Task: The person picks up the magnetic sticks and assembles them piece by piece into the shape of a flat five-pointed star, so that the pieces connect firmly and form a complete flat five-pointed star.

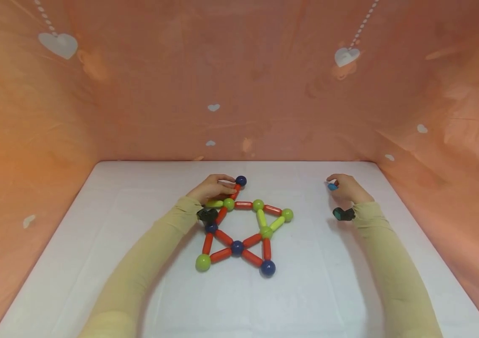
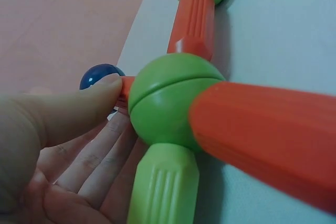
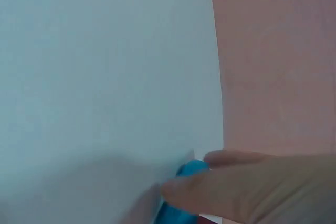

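A star-like figure of toy rods and balls lies on the white table. At its far end my left hand pinches a red rod between thumb and fingers, just below a dark blue ball. The rod's near end meets a green ball, which also joins a light green rod and another red rod. Off to the right, away from the figure, my right hand holds a small blue rod between thumb and finger; my fingers hide part of it.
Nearer me, the figure has a green ball and dark blue balls at its points. Its right point is another green ball. An orange cloth with heart prints hangs behind the table and along both sides.
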